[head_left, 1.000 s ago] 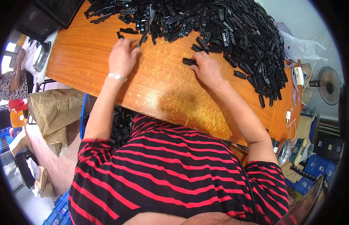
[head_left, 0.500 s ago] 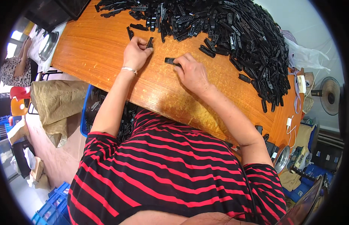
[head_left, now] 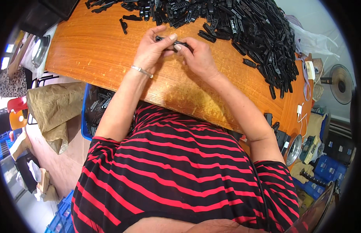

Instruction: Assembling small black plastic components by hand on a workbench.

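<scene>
Pinching one slim black plastic piece between them, the left hand and right hand clamp fingers on it above the table; a black heap lies just beyond.

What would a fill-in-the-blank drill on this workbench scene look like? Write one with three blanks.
1. Both hands, the left hand and the right hand, hold one small ____ plastic part between them.
2. The heap of black parts lies on a ____ table.
3. The bracelet sits on the ____ wrist.

Missing words: black; wooden; left
</scene>
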